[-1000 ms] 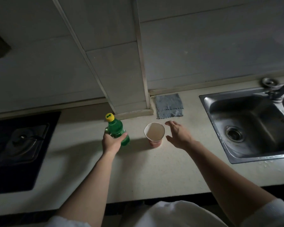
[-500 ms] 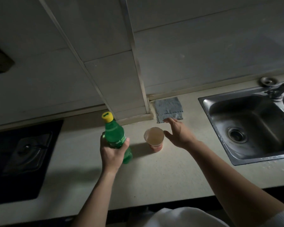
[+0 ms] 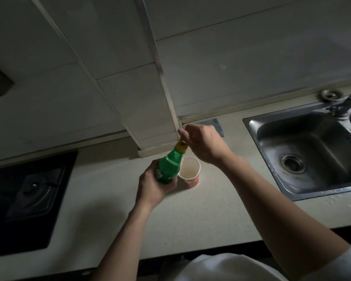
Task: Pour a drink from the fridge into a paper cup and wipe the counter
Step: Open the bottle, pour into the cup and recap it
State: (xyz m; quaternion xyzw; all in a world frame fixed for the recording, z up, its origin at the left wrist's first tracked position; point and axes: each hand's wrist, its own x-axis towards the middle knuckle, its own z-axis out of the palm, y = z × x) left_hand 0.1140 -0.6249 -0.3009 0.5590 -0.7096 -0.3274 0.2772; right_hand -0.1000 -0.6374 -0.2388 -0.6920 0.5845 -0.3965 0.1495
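Your left hand (image 3: 152, 187) grips the bottle (image 3: 168, 167), tilted above the counter (image 3: 190, 216) beside the paper cup (image 3: 189, 171); your right hand (image 3: 205, 142) seemingly pinches the cap (image 3: 181, 147). Smooth plastic, likely slippery: hold mid-body, firmly.

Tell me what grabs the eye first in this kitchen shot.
The green bottle stands out, held at centre over the counter by the left hand, with fingers of the right hand at its yellow cap. A paper cup stands just right of it, and a steel sink gleams at far right.
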